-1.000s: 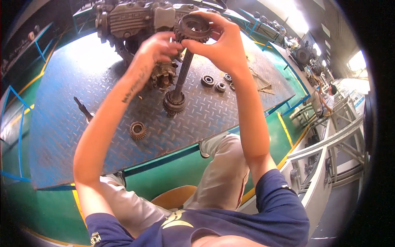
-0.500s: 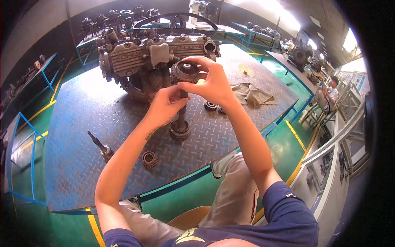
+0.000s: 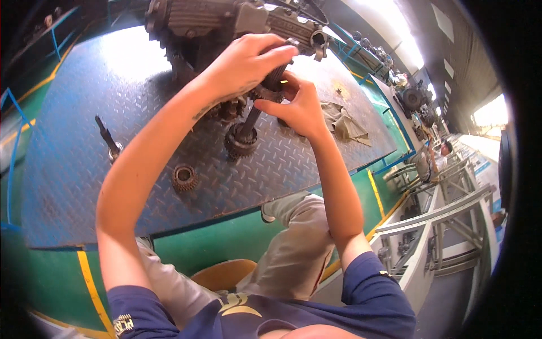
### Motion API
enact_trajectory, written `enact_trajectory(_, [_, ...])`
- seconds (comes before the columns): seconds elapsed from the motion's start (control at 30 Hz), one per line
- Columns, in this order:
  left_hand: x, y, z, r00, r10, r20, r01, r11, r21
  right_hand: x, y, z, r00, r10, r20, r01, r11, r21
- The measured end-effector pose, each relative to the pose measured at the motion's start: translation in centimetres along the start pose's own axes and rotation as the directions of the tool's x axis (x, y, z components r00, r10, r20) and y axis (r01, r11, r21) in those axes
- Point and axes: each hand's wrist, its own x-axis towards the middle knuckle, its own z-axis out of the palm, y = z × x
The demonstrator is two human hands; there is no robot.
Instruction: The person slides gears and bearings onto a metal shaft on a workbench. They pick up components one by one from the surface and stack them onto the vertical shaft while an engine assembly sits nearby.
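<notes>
A dark metal gear shaft [image 3: 249, 122] rises from the steel tabletop, tilted up to the right. A toothed gear [image 3: 241, 139] surrounds its lower end. My left hand [image 3: 248, 59] is closed around the shaft's upper end, thumb and fingers near the tip. Just below, my right hand [image 3: 299, 107] curves its thumb and fingers around a ring-shaped gear [image 3: 267, 94] partway along the shaft. That gear is partly hidden by my hands. A loose gear [image 3: 184, 178] lies nearer me. Left of my forearm stands a slim splined shaft [image 3: 105, 134], its base partly covered.
A large engine [image 3: 206, 22] occupies the back of the diamond-plate table [image 3: 68, 186]. A crumpled cloth [image 3: 345, 124] lies to the right. Farther right are metal frames [image 3: 435, 226] and a seated person [image 3: 435, 161]. My legs are under the near table edge.
My left hand has moved from below my right hand up to the shaft's top end. The gear in my right hand now sits lower along the shaft, which leans right. The view has shifted.
</notes>
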Motion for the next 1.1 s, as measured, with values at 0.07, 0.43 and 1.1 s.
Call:
enact_trajectory(0.07, [-0.2,-0.7,0.3,1.0,-0.013,0.015,0.01,0.981,0.196,-0.5,1.1,0.4,0.999,0.031,-0.034,-0.033,0.996,-0.082])
enact_trajectory(0.43, [-0.8,-1.8,1.2,0.992,0.083,-0.093,-0.068,0.985,0.157,-3.9,5.6,2.9,0.997,0.047,0.059,-0.024,0.941,-0.337])
enact_trajectory(1.1, [-2.1,0.4,2.8,0.997,0.058,-0.046,-0.048,0.978,0.202,-6.4,10.1,3.2,0.985,0.097,0.145,-0.118,0.981,0.152])
